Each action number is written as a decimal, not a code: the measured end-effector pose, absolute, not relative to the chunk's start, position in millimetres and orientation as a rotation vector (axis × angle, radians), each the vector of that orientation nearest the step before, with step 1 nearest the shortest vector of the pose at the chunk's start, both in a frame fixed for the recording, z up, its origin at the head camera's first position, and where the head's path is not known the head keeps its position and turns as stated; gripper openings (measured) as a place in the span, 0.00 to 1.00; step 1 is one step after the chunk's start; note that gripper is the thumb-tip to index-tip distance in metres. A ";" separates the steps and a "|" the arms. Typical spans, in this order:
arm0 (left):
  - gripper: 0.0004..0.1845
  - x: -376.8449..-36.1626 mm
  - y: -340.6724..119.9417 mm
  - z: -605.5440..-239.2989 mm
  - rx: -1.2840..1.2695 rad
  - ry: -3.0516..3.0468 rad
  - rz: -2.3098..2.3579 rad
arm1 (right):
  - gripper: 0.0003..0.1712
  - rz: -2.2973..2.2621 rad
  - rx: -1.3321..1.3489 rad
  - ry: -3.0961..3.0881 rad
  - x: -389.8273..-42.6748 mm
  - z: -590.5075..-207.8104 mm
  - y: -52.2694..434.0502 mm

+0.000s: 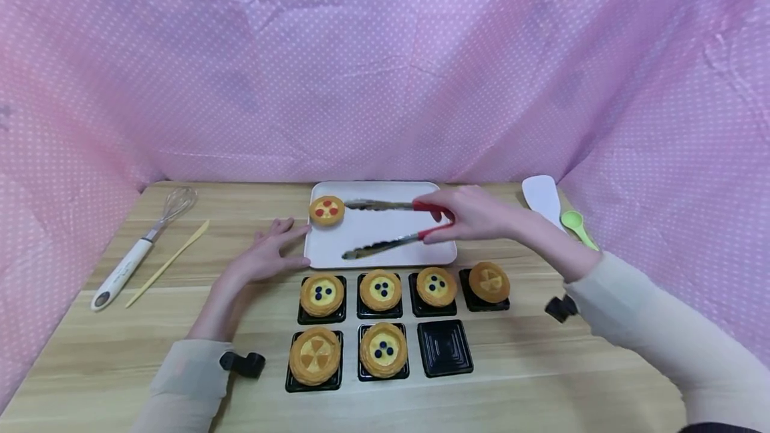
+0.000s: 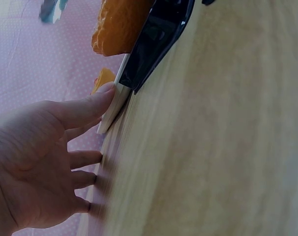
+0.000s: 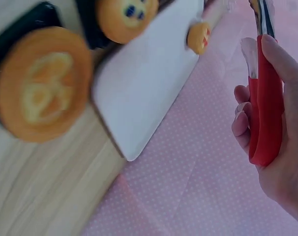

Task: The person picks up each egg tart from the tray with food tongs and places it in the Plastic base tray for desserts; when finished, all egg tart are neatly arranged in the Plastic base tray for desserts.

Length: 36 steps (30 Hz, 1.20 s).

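Note:
A white tray (image 1: pixel 385 229) lies mid-table with one red-dotted tart (image 1: pixel 327 210) in its far left corner. My right hand (image 1: pixel 466 216) grips the red handle of metal tongs (image 1: pixel 379 206), held over the tray with their arms spread and nothing between them. The right wrist view shows those fingers curled round the red handle (image 3: pixel 264 98), with the tray (image 3: pixel 144 83) and the red-dotted tart (image 3: pixel 199 37) below. Flat on the table, my left hand (image 1: pixel 267 254) touches the tray's left edge; in the left wrist view its thumb (image 2: pixel 87 108) presses the tray's rim (image 2: pixel 114 105).
Several tarts on black bases sit in two rows in front of the tray; one black base (image 1: pixel 445 347) is empty. A whisk (image 1: pixel 141 246) and a yellow stick (image 1: pixel 168 262) lie at left. A white scraper (image 1: pixel 541 196) and green spoon (image 1: pixel 577 222) lie at right. Pink cloth walls surround the table.

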<state>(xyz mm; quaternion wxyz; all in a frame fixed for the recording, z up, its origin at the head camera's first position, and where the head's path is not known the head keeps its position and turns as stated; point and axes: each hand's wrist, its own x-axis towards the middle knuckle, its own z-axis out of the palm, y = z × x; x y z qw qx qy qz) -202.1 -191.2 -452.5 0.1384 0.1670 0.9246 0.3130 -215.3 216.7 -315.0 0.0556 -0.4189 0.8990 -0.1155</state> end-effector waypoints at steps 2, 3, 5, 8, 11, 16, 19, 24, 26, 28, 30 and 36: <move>0.42 -202.2 -191.0 -452.8 0.487 2.674 0.908 | 0.29 -0.324 -1.244 2.759 -228.7 -315.4 209.1; 0.42 -202.2 -190.7 -452.7 0.488 2.674 0.909 | 0.28 -0.317 -1.221 2.767 -235.3 -316.1 205.6; 0.42 -202.2 -189.8 -452.5 0.491 2.674 0.908 | 0.24 -0.312 -1.175 2.772 -247.6 -318.1 199.1; 0.42 -202.5 -188.0 -452.2 0.496 2.678 0.894 | 0.25 -0.312 -1.095 2.759 -262.4 -322.4 190.5; 0.42 -203.2 -186.0 -451.8 0.505 2.681 0.882 | 0.27 -0.304 -1.038 2.745 -273.3 -326.8 182.2; 0.42 -203.8 -183.4 -450.5 0.504 2.677 0.881 | 0.26 -0.240 -0.985 2.754 -287.3 -337.1 167.9; 0.42 -203.7 -182.7 -450.6 0.498 2.681 0.873 | 0.28 -0.220 -0.974 2.757 -293.9 -344.0 160.8; 0.43 -202.7 -183.3 -450.8 0.494 2.682 0.872 | 0.31 -0.168 -1.008 2.766 -299.6 -352.1 152.6; 0.43 -202.3 -184.5 -450.6 0.492 2.682 0.880 | 0.31 -0.131 -1.019 2.774 -300.1 -353.4 150.1; 0.43 -201.8 -185.7 -450.2 0.494 2.684 0.888 | 0.32 -0.107 -1.019 2.776 -300.1 -353.9 147.6; 0.42 -201.4 -187.3 -450.1 0.496 2.687 0.888 | 0.34 -0.080 -1.016 2.775 -300.4 -354.7 144.9; 0.42 -200.7 -191.4 -450.7 0.499 2.683 0.891 | 0.39 0.003 -1.004 2.768 -301.7 -356.8 136.9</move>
